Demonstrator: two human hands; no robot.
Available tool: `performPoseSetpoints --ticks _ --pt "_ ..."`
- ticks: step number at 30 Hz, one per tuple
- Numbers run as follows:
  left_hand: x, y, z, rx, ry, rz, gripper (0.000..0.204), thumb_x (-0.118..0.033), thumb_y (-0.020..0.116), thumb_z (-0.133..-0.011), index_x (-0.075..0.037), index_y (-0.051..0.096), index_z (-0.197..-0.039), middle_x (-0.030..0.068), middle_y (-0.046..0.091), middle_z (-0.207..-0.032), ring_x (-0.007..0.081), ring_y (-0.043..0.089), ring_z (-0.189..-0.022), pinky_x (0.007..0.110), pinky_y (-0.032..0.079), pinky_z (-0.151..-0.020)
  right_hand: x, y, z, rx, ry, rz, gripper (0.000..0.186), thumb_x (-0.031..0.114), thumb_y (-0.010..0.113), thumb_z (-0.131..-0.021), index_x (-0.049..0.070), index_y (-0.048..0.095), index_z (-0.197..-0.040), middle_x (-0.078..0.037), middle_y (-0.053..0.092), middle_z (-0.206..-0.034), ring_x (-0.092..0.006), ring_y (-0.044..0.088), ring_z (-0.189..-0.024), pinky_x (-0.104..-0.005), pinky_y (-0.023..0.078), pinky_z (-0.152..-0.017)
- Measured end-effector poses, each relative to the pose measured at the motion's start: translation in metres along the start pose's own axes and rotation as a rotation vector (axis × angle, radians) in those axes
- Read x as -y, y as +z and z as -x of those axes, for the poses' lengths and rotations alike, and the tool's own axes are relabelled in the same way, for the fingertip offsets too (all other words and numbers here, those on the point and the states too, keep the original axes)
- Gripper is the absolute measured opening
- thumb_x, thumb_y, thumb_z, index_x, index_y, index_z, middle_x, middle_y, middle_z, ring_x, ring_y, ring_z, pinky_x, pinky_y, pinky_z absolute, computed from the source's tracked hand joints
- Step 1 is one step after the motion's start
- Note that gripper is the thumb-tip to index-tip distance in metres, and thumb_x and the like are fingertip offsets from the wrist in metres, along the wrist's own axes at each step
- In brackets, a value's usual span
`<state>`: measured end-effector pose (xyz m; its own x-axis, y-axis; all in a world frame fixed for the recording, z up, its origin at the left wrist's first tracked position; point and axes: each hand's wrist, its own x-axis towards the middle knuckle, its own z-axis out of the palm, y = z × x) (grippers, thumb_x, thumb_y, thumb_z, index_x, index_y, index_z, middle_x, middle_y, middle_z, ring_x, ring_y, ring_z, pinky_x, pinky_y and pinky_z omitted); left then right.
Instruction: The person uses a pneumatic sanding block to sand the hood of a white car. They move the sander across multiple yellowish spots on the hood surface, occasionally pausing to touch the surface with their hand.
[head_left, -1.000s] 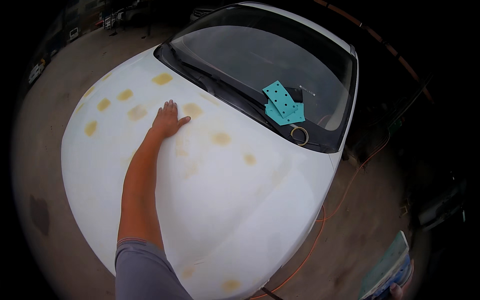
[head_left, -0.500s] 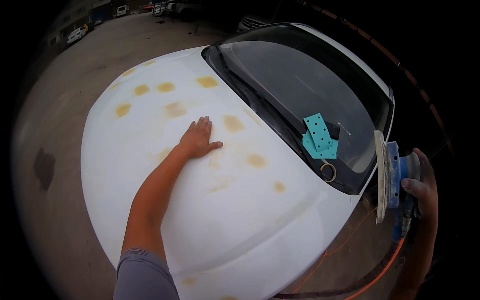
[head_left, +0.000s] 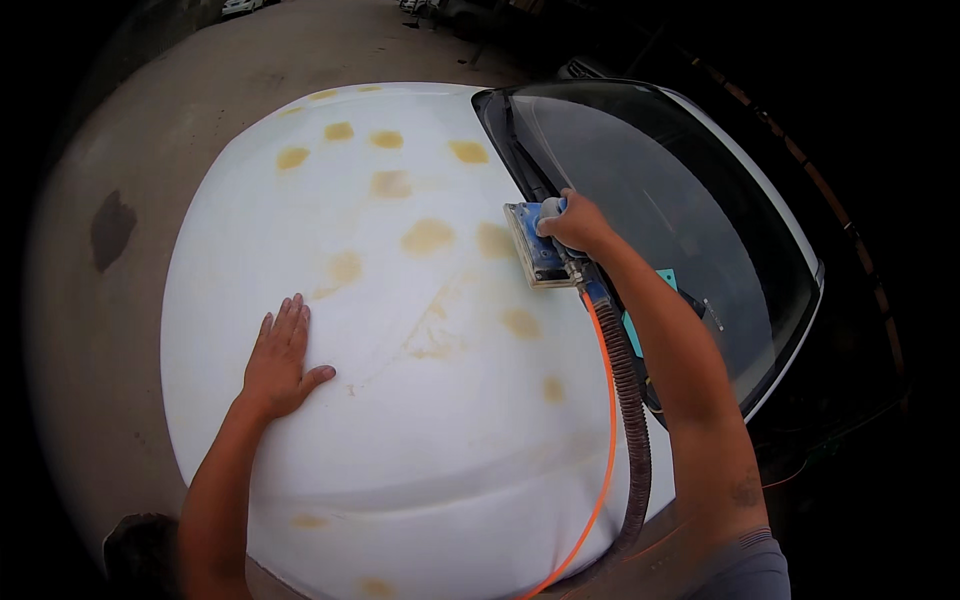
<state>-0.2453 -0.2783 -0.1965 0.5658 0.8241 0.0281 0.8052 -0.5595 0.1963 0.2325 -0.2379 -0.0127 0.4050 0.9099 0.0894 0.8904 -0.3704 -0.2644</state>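
A white car hood with several yellowish filler patches spreads out in front of me. Flat on its left part lies my left hand, fingers stretched out and thumb apart, holding nothing. My right hand is wrapped round a blue, dusty air sander with a flat rectangular pad. The sander is at the hood's windshield-side edge, beside a filler patch; whether its pad touches the paint I cannot tell. From it an orange air hose and a dark ribbed hose run toward me across the hood.
On the windshield side, turquoise sanding sheets are partly hidden behind my right forearm. A wiper runs along the glass base. Bare ground with a dark stain lies to the left, and parked vehicles stand far off.
My right hand has brought the sander from beside the car to the hood's windshield edge, trailing its hoses. My left hand has slid nearer and to the left, and the view has shifted.
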Motion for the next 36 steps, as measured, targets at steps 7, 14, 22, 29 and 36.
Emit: performPoseSetpoints --ticks 7,14,22,29,36 --pt "-0.019 -0.004 0.030 -0.054 -0.107 0.019 0.104 -0.066 0.056 -0.098 0.005 0.021 -0.165 0.0192 0.017 -0.175 0.0315 0.011 -0.164 0.049 0.010 -0.133 0.009 0.052 -0.036 0.104 -0.121 0.092 0.103 0.040 0.084 -0.078 -0.009 0.038 -0.157 -0.031 0.061 -0.143 -0.0395 0.062 -0.132 -0.0398 0.047 -0.112" --pt "-0.007 0.015 0.015 -0.087 -0.108 0.053 0.106 -0.071 0.053 -0.098 0.005 0.022 -0.165 0.0190 0.019 -0.175 0.0310 0.012 -0.164 0.049 0.010 -0.133 0.029 0.061 -0.071 0.102 -0.095 0.176 0.105 0.045 0.089 -0.078 -0.006 0.041 -0.157 -0.030 0.060 -0.146 -0.0392 0.061 -0.134 -0.0412 0.047 -0.113" --pt "0.000 0.004 0.001 -0.055 -0.097 0.086 0.107 -0.073 0.051 -0.098 0.005 0.021 -0.165 0.0182 0.018 -0.175 0.0295 0.010 -0.164 0.048 0.009 -0.133 0.025 0.051 -0.065 0.132 -0.060 0.155 0.102 0.040 0.089 -0.078 -0.005 0.042 -0.156 -0.029 0.060 -0.146 -0.0395 0.061 -0.134 -0.0401 0.045 -0.114" --pt "0.009 0.004 -0.001 -0.063 -0.106 0.077 0.105 -0.072 0.050 -0.099 0.005 0.022 -0.165 0.0177 0.018 -0.175 0.0290 0.010 -0.164 0.049 0.009 -0.133 0.021 0.053 -0.065 0.114 -0.085 0.152 0.099 0.039 0.090 -0.079 -0.002 0.044 -0.156 -0.028 0.063 -0.142 -0.0382 0.063 -0.131 -0.0415 0.047 -0.111" --pt "0.010 0.005 -0.001 -0.066 -0.114 0.080 0.105 -0.069 0.054 -0.098 0.005 0.022 -0.165 0.0183 0.018 -0.175 0.0297 0.010 -0.164 0.049 0.009 -0.133 0.027 0.054 -0.044 0.188 -0.153 0.197 0.103 0.042 0.089 -0.078 -0.005 0.042 -0.156 -0.029 0.062 -0.142 -0.0386 0.063 -0.131 -0.0405 0.046 -0.112"
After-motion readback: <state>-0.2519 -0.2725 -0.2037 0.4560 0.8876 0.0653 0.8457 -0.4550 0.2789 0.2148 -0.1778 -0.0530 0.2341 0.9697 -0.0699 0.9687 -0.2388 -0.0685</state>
